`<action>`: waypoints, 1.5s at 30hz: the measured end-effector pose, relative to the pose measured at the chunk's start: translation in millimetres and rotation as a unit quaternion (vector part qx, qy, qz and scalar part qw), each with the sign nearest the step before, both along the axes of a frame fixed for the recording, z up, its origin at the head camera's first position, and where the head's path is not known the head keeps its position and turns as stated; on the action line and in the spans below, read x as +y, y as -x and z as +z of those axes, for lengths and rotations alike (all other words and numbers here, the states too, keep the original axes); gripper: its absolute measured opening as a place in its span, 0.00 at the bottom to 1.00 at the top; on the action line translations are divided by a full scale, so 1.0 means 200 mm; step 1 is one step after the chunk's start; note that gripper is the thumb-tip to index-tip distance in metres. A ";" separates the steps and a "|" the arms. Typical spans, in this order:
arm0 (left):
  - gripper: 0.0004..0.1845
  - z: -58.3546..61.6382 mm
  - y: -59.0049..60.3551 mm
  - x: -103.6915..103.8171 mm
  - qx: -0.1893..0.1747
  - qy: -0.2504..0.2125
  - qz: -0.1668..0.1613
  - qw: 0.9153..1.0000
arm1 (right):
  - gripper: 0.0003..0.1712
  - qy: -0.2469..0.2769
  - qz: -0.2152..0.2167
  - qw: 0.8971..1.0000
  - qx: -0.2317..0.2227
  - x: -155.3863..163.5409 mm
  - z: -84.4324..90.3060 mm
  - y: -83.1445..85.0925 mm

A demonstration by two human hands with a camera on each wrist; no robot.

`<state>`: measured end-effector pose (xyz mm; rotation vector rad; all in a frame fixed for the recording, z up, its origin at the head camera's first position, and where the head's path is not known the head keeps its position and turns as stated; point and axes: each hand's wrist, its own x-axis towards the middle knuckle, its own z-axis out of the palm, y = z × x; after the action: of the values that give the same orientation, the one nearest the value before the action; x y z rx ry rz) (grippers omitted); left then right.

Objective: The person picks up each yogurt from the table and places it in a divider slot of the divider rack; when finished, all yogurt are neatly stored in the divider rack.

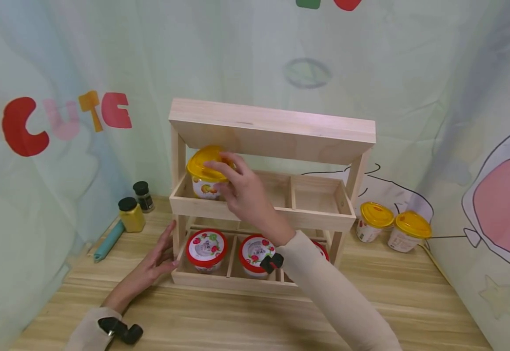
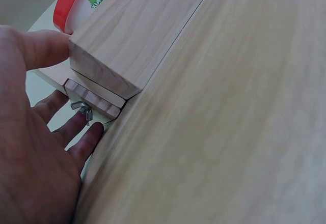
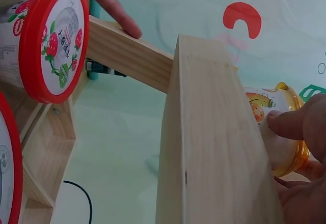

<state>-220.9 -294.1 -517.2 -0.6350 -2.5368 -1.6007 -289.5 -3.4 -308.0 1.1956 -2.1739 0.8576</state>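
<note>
My right hand (image 1: pixel 250 197) holds a white tub with a yellow lid (image 1: pixel 202 163). The tub is in the left compartment of the upper tray of a wooden two-tier rack (image 1: pixel 272 111). In the right wrist view the thumb presses the printed side of this tub (image 3: pixel 272 147). Down at the rack's lower left corner, my left hand (image 1: pixel 154 265) touches the wood with fairly straight fingers. Its thumb meets the tray corner (image 2: pixel 104 68), and the other fingers lie beside a wing nut (image 2: pixel 82 108). Red-lidded tubs (image 1: pixel 206 246) sit in the lower tray, one partly hidden by my right sleeve.
Two more yellow-lidded tubs (image 1: pixel 375 217) stand on the table right of the rack. To the left are a yellow jar with a black lid (image 1: pixel 132 217), a small dark jar (image 1: pixel 144 197) and a teal stick-shaped item (image 1: pixel 109 241). A printed curtain (image 1: pixel 246 53) hangs behind.
</note>
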 end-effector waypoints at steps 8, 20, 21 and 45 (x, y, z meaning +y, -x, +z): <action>0.53 -0.01 0.00 -0.01 0.006 -0.008 -0.007 1.000 | 0.27 -0.033 0.002 0.999 -0.005 -0.01 -0.01 0.01; 0.53 0.01 0.00 0.00 0.001 0.002 -0.001 1.000 | 0.35 -0.044 0.008 0.999 -0.019 0.00 0.00 0.00; 0.53 0.01 0.00 0.01 -0.001 0.001 -0.001 1.000 | 0.36 -0.039 0.007 0.999 -0.019 0.01 0.00 0.00; 0.56 0.03 -0.02 0.01 -0.028 0.011 0.014 0.999 | 0.37 0.035 -0.086 0.996 -0.004 0.56 -0.02 -0.14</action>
<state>-217.1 -291.4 -510.8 -0.5624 -2.5948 -1.6054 -262.4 109.3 -312.2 0.9576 -2.1969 0.8599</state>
